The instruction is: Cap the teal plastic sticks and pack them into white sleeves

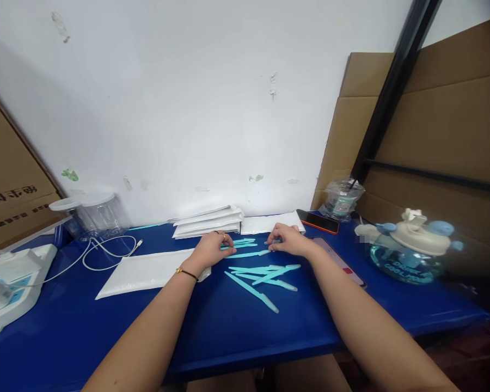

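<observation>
My left hand [213,251] is closed, its fingertips at the handle ends of several teal eyebrow razors [245,244]. One of these razors [249,254] stretches from the left fingertips towards my right hand [286,239]. The right thumb and fingers are pinched around the clear-capped end of a razor, partly hidden by the fingers. Nearer to me, a loose pile of teal eyebrow razors [265,275] lies crisscrossed on the blue table [245,332]. A white padded envelope [147,272] lies flat under and beside my left wrist.
Stacked white envelopes [208,222] stand against the wall, with another envelope [265,223] beside them. A phone [318,222], a second phone [335,258] and a water jug [410,250] are on the right. A power strip [28,288], white cable [92,261] and clear containers [100,215] occupy the left.
</observation>
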`<state>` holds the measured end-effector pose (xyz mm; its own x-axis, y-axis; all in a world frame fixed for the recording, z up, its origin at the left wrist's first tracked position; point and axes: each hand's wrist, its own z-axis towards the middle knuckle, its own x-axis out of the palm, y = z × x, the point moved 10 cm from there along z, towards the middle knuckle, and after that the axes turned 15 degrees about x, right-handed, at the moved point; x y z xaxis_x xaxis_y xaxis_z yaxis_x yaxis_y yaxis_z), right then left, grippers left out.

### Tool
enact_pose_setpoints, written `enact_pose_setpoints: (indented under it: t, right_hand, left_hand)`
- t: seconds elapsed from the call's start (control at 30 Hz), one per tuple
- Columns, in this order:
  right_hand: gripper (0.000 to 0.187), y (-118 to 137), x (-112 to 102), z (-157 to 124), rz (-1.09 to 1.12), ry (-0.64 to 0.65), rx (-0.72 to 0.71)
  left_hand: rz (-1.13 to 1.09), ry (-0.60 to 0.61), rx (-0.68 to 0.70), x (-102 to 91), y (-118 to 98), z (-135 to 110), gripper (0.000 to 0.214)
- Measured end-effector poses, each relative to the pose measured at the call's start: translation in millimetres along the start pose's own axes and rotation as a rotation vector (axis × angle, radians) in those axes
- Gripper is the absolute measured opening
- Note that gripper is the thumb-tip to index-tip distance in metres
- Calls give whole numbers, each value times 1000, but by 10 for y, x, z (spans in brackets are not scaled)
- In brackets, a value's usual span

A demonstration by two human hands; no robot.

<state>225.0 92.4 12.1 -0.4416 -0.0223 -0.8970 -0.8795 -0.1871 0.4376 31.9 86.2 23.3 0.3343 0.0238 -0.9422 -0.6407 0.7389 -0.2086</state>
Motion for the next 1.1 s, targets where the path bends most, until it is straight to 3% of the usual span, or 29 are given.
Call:
enact_pose_setpoints:
  t: [0.13, 0.27, 0.37, 0.53, 0.63, 0.77, 0.9, 1.0, 1.1]
  right_hand:
    - [16, 155, 159, -28, -15, 80, -58]
    - [16, 175, 177, -24, 7, 118, -69]
    - [16, 92, 71, 13, -1, 59, -38]
    - [22, -193, -196, 21, -58, -45, 135]
    - [29, -207, -272, -97, -24, 55, 136]
    - [37, -189, -58, -306, -106, 401, 139]
    - [30, -137, 121, -373, -143, 549, 88]
    - [29, 2, 104, -337, -20, 506, -4]
    - [26, 123, -27, -263, 29, 324, -62]
  left_hand:
    - [0, 80, 72, 157, -167, 60, 24]
    - [-37, 109, 29, 199, -101, 65, 22]
    - [2, 58, -32, 86, 48, 30, 21]
    - [57, 4, -167, -68, 316, -82, 21]
    - [55, -1, -196, -91, 334, -104, 25]
    - [-3, -30, -134, -101, 135, -52, 30]
    - [-94, -27, -29, -66, -194, 11, 38]
    - [-157, -18, 55, -45, -444, 36, 44]
    - [-194, 25, 123, 5, -596, 52, 40]
